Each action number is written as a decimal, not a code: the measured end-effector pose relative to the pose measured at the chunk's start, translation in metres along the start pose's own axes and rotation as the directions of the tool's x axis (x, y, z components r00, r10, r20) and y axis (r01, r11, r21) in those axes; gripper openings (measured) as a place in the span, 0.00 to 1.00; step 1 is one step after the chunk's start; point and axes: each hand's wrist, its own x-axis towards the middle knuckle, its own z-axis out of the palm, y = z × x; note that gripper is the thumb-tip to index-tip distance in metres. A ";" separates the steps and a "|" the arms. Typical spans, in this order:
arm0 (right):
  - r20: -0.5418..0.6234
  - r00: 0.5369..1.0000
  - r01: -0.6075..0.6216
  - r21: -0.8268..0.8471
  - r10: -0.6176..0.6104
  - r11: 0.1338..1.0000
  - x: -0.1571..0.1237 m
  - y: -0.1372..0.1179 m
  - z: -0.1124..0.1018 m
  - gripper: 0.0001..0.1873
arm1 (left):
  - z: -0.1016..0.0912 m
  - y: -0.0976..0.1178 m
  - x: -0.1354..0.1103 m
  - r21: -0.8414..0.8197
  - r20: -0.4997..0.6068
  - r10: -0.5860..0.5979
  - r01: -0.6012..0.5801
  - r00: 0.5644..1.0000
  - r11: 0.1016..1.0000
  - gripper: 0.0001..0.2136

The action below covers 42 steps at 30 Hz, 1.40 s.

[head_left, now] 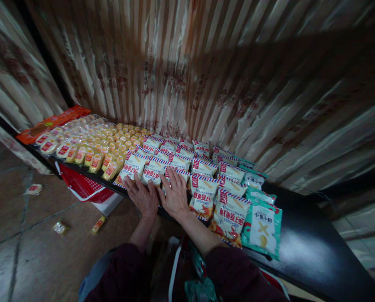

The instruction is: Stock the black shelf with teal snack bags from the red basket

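Note:
My left hand (142,194) lies flat with fingers spread at the front edge of a black shelf (303,247), touching white snack packets with red and blue striped edges (152,171). Beside it my right hand (175,193) rests flat, fingers stretched over the same kind of packet (178,172). Neither hand grips anything. More of these packets (230,214) fill the shelf to the right, with teal packets (263,228) after them. To the left lie rows of small yellow wrapped snacks (108,147).
A striped curtain-like wall (206,84) rises behind the shelf. A red basket (83,186) sits under the shelf on the left. Several small packets (97,224) lie on the tiled floor. Orange packets (49,123) mark the shelf's far left end.

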 end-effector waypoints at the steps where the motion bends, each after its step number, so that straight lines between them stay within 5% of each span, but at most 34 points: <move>1: 0.009 1.000 0.000 0.002 0.000 1.000 0.000 0.000 -0.001 0.25 | 0.000 0.000 0.000 0.002 0.000 0.000 0.000 1.000 1.000 0.28; 13: 0.012 0.996 -0.094 0.001 0.094 0.996 0.005 -0.001 -0.018 0.25 | 0.001 -0.006 0.000 -0.014 -0.014 0.036 -0.036 0.999 0.999 0.27; 21: 0.060 0.994 -0.095 -0.017 0.096 0.995 0.025 0.005 -0.030 0.25 | -0.015 0.005 0.007 0.047 -0.003 0.193 -0.193 0.981 0.980 0.25; 31: 0.218 0.972 0.089 -0.011 -0.084 0.996 0.078 0.004 -0.026 0.21 | -0.010 0.003 0.018 0.119 0.050 0.248 -0.252 0.968 0.960 0.28; 42: 0.246 0.961 0.141 -0.028 -0.130 0.990 0.089 0.005 -0.018 0.24 | -0.007 0.007 0.018 0.144 0.053 0.231 -0.236 0.971 0.961 0.27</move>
